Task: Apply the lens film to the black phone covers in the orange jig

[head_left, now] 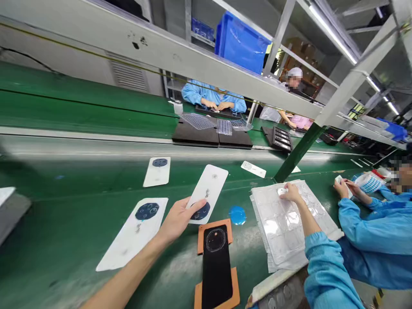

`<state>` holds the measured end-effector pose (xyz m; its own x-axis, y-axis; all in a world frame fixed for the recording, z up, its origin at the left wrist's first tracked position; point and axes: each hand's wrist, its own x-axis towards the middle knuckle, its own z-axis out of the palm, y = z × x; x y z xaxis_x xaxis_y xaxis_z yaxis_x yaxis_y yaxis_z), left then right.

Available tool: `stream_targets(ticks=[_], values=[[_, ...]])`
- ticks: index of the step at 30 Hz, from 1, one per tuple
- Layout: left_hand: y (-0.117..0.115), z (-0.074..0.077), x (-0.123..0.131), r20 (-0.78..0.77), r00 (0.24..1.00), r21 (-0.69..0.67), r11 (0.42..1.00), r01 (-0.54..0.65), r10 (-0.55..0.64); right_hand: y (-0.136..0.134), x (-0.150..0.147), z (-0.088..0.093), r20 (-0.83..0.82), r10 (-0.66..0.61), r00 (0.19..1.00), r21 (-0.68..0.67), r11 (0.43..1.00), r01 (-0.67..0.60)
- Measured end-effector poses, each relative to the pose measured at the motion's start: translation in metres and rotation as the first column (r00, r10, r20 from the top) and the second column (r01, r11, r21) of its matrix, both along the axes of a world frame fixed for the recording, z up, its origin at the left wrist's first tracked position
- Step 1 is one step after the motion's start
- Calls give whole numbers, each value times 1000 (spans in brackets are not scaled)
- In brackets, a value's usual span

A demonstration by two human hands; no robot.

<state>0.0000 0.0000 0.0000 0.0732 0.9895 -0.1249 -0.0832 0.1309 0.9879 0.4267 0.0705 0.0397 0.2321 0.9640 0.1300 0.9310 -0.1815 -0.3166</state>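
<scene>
My left hand (177,219) grips a white phone-shaped panel (209,184), thumb lying over its dark round camera patch. My right hand (292,193) reaches over a clear plastic tray (273,227) with round pockets. Its fingertips pinch a small white piece (282,191) at the tray's upper part; the piece's exact kind is too small to tell. Between the hands, below the panel, a black phone-shaped plate (217,270) rests in an orange holder (235,283). A blue round film disc (237,215) lies beside that holder.
Two more white panels (128,240) (157,176) lie left on the green bench, another (253,169) farther back. A slanting post (299,150) rises behind the tray. A co-worker (370,223) sits at right; another person (214,96) works across, behind black trays (196,133).
</scene>
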Motion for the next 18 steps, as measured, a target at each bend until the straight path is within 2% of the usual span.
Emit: stream_targets(ticks=[3,6,8,11,13,14,18], values=[[-1,7,-2,50,980,42,979,-197,195,-17,-20,-6,-22,85,996,-43,995,-86],[1,9,-3,99,960,107,957,-271,261,-48,-69,-22,-99,317,943,-16,947,-320],[3,7,-3,131,959,137,953,-270,253,-79,-114,-35,-160,582,798,116,813,-570],[4,5,-5,172,953,158,948,-278,251,-123,-175,-56,33,775,631,280,598,-751],[3,7,-6,197,946,162,942,-292,260,-140,-201,-69,207,798,566,327,489,-809],[2,8,-7,210,943,164,942,-292,256,-145,-208,-75,271,789,551,333,460,-823],[0,13,-9,254,944,161,953,-256,210,-149,-213,-86,349,776,525,280,449,-849]])
